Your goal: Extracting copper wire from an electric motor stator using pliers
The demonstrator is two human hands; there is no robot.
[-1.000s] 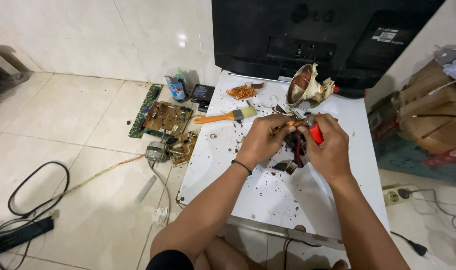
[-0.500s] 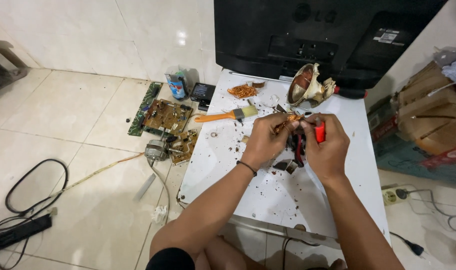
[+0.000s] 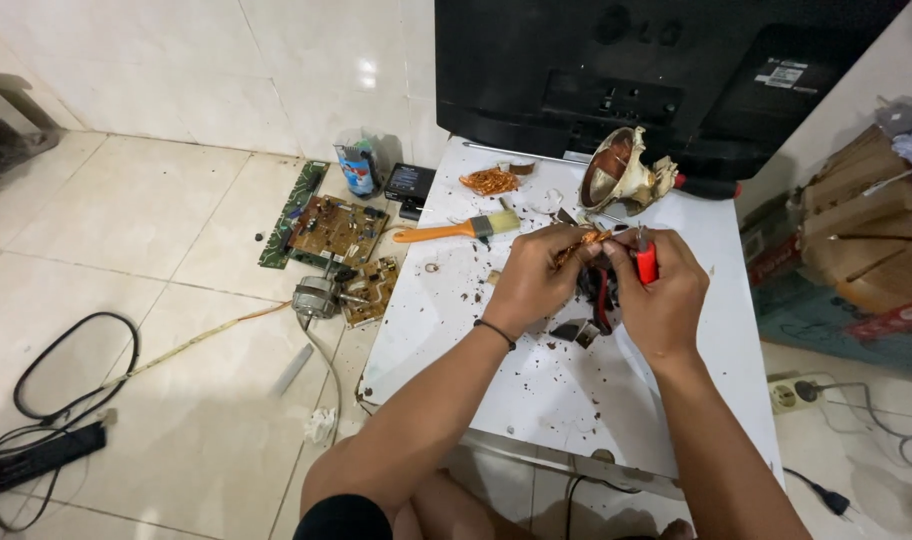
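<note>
i've got both hands at centre frame over the white desk point(image 3: 576, 400): left hand point(image 3: 531, 280) pinching a bundle of copper wire point(image 3: 576, 243), right hand point(image 3: 661, 300) closed on red-handled pliers point(image 3: 644, 262). risk, i'd say: the jaws slip and nick a finger, or strands fray. count: one orange brush point(image 3: 456, 230), one metal motor shell point(image 3: 621, 175), three circuit boards point(image 3: 336, 228) on the floor, left.
</note>
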